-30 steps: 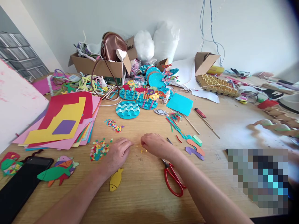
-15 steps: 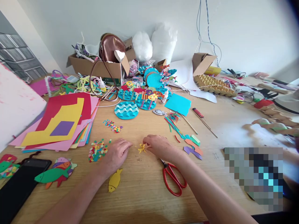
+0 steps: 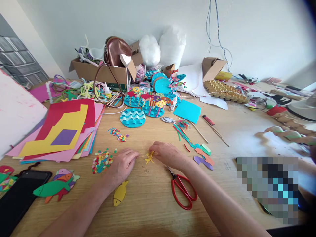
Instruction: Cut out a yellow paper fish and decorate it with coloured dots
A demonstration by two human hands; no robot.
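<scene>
Wooden table surrounds the scissors; left of them, my right hand touches yellow scraps, seemingly gathering, my left hand curled farther left. What either grips I cannot tell; next wants a light pinch.

A brown bag sits in a cardboard box near what may be white stuffing.

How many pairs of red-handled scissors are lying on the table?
1: the scissors lie nearer the camera than the right hand. Others may be hidden.
</scene>
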